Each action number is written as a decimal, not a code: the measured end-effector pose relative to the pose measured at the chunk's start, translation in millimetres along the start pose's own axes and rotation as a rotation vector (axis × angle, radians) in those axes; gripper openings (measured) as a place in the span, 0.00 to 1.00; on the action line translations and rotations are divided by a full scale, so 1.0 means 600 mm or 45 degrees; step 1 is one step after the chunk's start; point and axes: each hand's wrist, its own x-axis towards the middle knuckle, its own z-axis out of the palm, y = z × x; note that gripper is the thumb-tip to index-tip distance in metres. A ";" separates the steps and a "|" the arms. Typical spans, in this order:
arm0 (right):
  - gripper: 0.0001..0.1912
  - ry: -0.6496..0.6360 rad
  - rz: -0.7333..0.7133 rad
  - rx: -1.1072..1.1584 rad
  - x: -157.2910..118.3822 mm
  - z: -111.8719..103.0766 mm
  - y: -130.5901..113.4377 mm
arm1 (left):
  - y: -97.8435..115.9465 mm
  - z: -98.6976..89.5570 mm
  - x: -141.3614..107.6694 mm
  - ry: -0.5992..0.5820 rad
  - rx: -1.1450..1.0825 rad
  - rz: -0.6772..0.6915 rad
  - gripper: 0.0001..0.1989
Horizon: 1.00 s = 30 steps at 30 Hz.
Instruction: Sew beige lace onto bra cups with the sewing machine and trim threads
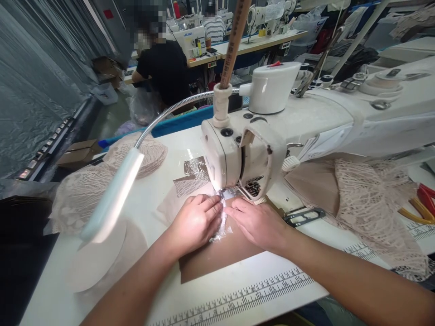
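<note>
A white sewing machine (231, 149) stands over the work, its needle area brightly lit. Beneath it, a sheer whitish strip of lace fabric (222, 222) runs toward me over a flat brown sheet (210, 262). My left hand (200, 219) presses on the lace just left of the needle, fingers together and bent. On the other side my right hand (249, 222) is closed, its fingertips at the right edge of the lace strip. Both hands hide part of the fabric. Pale sheer fabric (173, 203) spreads out behind my left hand.
A lamp (115, 190) on a bendable neck hangs at left. Stacked lace pieces (139, 156) and rounded pale pieces (98, 258) lie beneath and behind it. More lace (370, 194) and red-yellow handled snips (421, 203) are at right. A person (163, 68) sits ahead.
</note>
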 end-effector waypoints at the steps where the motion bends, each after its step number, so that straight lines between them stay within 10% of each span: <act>1: 0.13 0.014 0.008 -0.012 0.001 0.000 0.000 | 0.000 0.000 0.000 -0.002 0.002 -0.011 0.19; 30: 0.13 -0.006 -0.037 0.063 -0.007 -0.006 0.003 | 0.008 0.001 -0.002 0.057 0.031 0.062 0.16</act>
